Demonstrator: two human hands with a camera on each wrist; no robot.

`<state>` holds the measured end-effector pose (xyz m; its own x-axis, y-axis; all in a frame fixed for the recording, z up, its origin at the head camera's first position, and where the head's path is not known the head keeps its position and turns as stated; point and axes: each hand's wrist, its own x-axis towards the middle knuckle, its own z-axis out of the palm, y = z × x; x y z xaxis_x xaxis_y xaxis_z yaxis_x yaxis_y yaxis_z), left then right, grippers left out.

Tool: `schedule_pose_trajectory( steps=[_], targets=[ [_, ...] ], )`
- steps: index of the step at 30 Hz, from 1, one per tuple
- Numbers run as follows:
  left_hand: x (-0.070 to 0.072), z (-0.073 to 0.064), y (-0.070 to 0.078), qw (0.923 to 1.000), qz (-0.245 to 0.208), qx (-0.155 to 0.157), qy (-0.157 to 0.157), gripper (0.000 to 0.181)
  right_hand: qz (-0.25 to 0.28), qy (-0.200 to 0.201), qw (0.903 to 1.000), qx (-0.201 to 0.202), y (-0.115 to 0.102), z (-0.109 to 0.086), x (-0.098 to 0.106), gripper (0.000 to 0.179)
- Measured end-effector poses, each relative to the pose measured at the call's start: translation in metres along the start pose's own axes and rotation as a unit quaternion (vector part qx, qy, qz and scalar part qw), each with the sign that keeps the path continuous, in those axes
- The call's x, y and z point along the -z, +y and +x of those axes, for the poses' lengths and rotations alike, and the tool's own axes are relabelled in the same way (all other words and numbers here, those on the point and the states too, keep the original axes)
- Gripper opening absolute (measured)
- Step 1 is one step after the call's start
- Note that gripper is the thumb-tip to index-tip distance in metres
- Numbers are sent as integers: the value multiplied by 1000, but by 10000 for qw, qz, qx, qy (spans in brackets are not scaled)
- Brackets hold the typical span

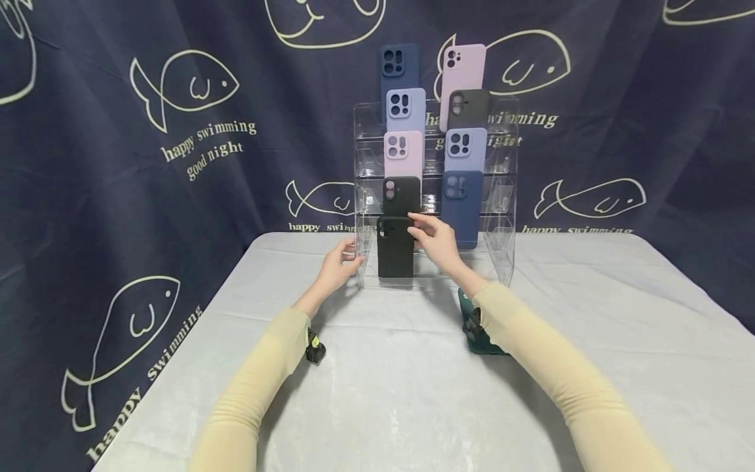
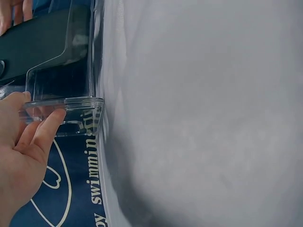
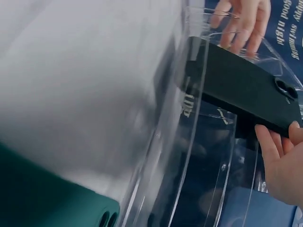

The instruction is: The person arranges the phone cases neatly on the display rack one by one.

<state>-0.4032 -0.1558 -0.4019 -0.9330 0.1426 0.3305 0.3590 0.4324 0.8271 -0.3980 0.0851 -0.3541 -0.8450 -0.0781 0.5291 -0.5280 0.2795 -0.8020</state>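
Note:
A clear stepped display rack [image 1: 501, 252] stands at the far side of the table, with phone cases leaning in two columns. My right hand [image 1: 439, 244] pinches the upper right edge of a black phone case [image 1: 395, 255] between thumb and fingers. That case stands upright in the lowest front tier of the left column, its camera cutout at the top left. At the rack's left side, my left hand [image 1: 339, 267] holds the side panel by its edge; the left wrist view shows fingers [image 2: 49, 127] against the clear plastic.
Behind the held case rises another black case [image 1: 402, 193], then pink, light blue and navy ones. The right column has a navy case [image 1: 462, 216] lowest. A dark green case [image 1: 480, 342] lies on the white-covered table [image 1: 377, 393], partly under my right sleeve. A patterned curtain [image 1: 194, 262] hangs behind.

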Motion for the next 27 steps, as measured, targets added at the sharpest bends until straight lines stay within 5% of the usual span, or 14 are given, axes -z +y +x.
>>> schedule_pose_trajectory(
  steps=[5, 11, 19, 27],
  targets=[
    [-3, -1, 0, 10000, 0, -11, -20, 48, -652, 370, 9951, 639, 4, -6, 5, 34],
    [-7, -2, -2, 10000, 2, -9, -25, 49, -739, 443, 9930, 803, 8, -14, 19, 27],
    [-7, -3, -1, 9998, 153, -58, -61, 47, -691, -49, 9942, 828, 15, -33, 46, 25],
    [-1, -2, 3, 9995, 290, -112, -5, 45, -1270, -538, 9890, 538, 21, -53, 77, 28]
  ],
)
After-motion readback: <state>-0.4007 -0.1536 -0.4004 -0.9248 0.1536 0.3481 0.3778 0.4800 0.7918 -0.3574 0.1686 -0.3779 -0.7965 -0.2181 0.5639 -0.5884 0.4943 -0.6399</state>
